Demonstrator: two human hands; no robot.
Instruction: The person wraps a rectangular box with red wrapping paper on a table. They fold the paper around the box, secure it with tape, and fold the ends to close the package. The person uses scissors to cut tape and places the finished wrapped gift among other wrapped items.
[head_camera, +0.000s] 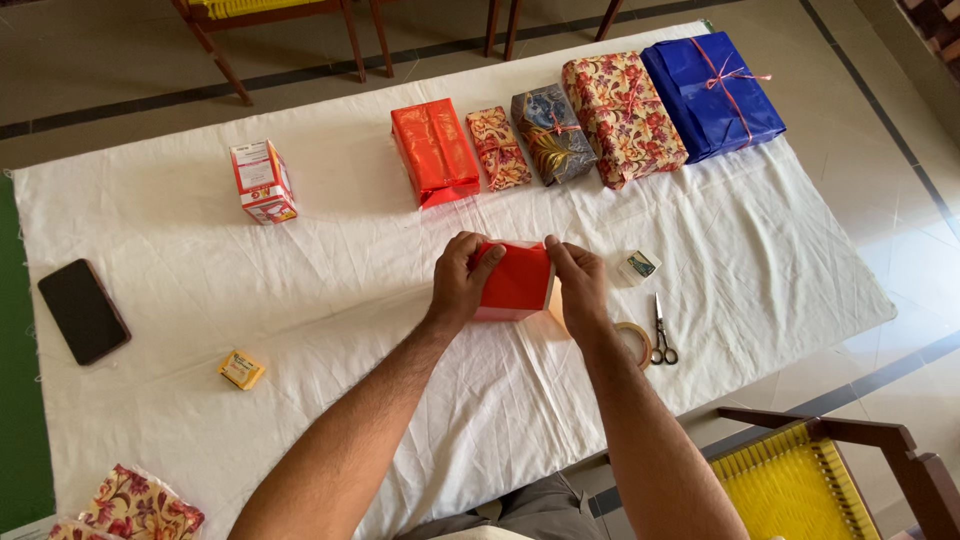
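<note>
Both hands grip a red-wrapped box (515, 282) at the middle of the white-clothed table (350, 300): left hand (460, 283) and right hand (578, 290) with fingers closed on its sides, thumbs seemingly pressing the top fold. Tape roll (633, 342) and scissors (662, 332) lie just right. Beyond stand five wrapped gifts (590, 125) in a row.

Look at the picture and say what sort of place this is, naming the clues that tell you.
Probably a room in a home, set up for gift wrapping. A white cloth is spread over a tiled floor, wooden chairs stand around it, and a row of wrapped parcels lies near scissors and tape.
</note>
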